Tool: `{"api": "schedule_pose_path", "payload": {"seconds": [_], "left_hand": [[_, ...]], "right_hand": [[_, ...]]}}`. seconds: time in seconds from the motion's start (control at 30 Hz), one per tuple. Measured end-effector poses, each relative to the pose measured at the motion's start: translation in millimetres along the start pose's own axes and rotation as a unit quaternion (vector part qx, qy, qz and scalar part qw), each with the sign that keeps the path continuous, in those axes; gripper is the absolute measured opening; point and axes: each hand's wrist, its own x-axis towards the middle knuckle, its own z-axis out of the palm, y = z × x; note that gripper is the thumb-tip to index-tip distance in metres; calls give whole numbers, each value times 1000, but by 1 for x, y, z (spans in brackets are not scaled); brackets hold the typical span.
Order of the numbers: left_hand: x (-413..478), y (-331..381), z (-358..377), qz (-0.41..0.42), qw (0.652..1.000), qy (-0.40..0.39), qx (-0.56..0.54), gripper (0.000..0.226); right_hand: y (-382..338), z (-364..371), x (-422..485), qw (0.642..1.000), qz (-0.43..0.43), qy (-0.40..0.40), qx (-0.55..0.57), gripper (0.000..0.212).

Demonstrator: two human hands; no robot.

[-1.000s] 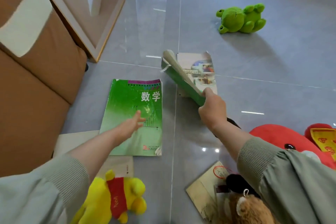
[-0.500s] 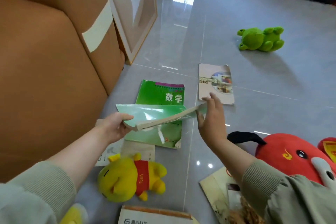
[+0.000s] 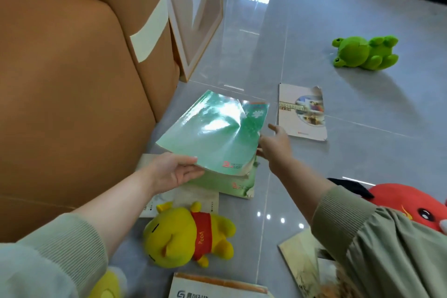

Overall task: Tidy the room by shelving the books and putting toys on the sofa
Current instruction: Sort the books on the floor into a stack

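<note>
Green and glossy, the green book (image 3: 212, 133) is gripped at its near corner by the left hand (image 3: 174, 172), thumb on top of the cover and fingers curled underneath. The book is lifted clear of the floor (image 3: 350, 152), cover up and washed with glare. At its right edge is the right hand (image 3: 275, 145), fingers straight and spread, grasping nothing (whether the thumb touches the book's edge cannot be told).

Directly under the lifted book lies a second green book (image 3: 242, 189), flat on the tiles, its near corner and a strip of its top showing. A white booklet (image 3: 183, 198) lies partly beneath that book and below the left wrist. Just right of the right hand's fingertips, a pale book (image 3: 302, 113) with a picture on its cover lies flat, its upper right corner curled.

Near the left forearm, a yellow bear (image 3: 188, 234) in a red shirt lies on its back, touching the booklet's near edge. At the right edge, behind the right sleeve, sits a red plush (image 3: 411, 205). Two more books lie at the bottom: a white-covered one (image 3: 217, 290) and a tan one (image 3: 300, 254). Well apart, further out on the floor, a green frog (image 3: 365, 53) lies on its back. The brown sofa (image 3: 72, 80) fills the left side, with a framed panel (image 3: 196, 14) leaning beside its end.
</note>
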Motion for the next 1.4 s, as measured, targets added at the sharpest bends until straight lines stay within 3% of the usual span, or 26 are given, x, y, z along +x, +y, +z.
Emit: {"api": "schedule_pose_path", "payload": {"seconds": [0.07,0.13,0.2,0.27,0.33,0.37,0.47,0.5,0.63,0.7,0.77,0.83,1.0,1.17,1.3,1.4], "left_hand": [[6,6,-11,-109,969,-40,219,19],[15,7,-24,-220,867,-48,444,26],[29,5,-35,-259,789,22,557,28],[44,6,-47,-192,769,139,594,22],[64,10,-61,-56,760,224,608,24],[70,11,-61,-14,764,228,603,29],[83,9,-44,-27,871,174,459,43],[86,8,-39,-37,892,160,422,47],[96,7,-20,-8,885,193,424,61],[101,4,-10,-1,897,189,398,47],[100,-3,-2,-37,908,167,383,34],[96,-10,-2,-70,903,161,392,39],[77,-31,12,22,905,145,400,30],[54,-26,47,127,921,62,363,27],[40,-16,78,136,939,-54,311,41],[34,-21,93,127,947,-79,284,45]], "right_hand": [[5,-2,17,998,13,18,-59,61],[18,-4,27,987,66,6,-148,54],[34,-8,34,961,125,-21,-248,39],[48,-12,40,942,155,-39,-296,33],[57,-13,44,942,168,-47,-287,36],[61,-13,46,944,179,-60,-271,39],[72,-8,52,947,231,-96,-203,45],[76,-8,56,948,239,-102,-181,46],[81,0,56,944,250,-87,-196,28],[77,7,53,942,225,-51,-245,12],[75,5,53,947,208,-36,-244,12],[70,-6,47,951,200,-48,-230,5],[64,-47,6,972,135,-46,-184,31],[55,-81,-27,984,7,31,-176,26],[37,-111,-34,998,-15,41,-46,31],[37,-123,-38,997,-5,60,39,33]]}}
